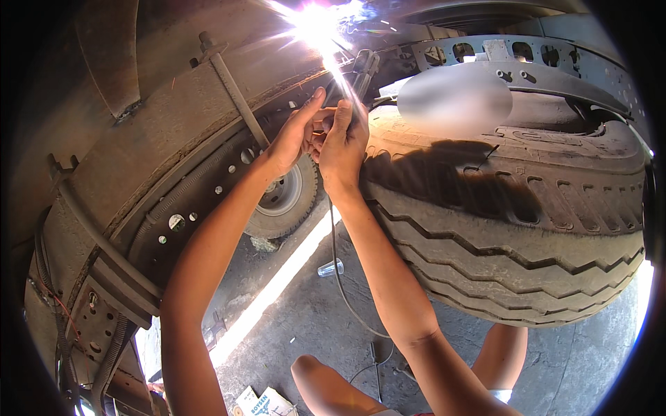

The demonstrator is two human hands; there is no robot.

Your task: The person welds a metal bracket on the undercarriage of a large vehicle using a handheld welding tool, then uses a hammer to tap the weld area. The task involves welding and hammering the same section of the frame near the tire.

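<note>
My right hand [341, 149] is closed around a welding electrode holder [365, 69], whose jaws point up and away. At the top centre burns a blinding white welding arc [318, 26], throwing sparks; its glare hides the electrode and the spot being welded. Close against the right hand, my left hand [293, 135] has its thumb raised and its fingers curled inward. What those fingers grip, if anything, is hidden. From below the right hand a welding cable [334, 243] hangs down to the ground.
A large tyre [499, 249] fills the right side, beneath a perforated metal frame [548, 55]. A rusty chassis beam [180, 118] with bent rods runs along the left. Beyond stands another wheel [283, 197]. On the concrete lie a clear plastic cup [330, 267] and a printed carton [267, 403].
</note>
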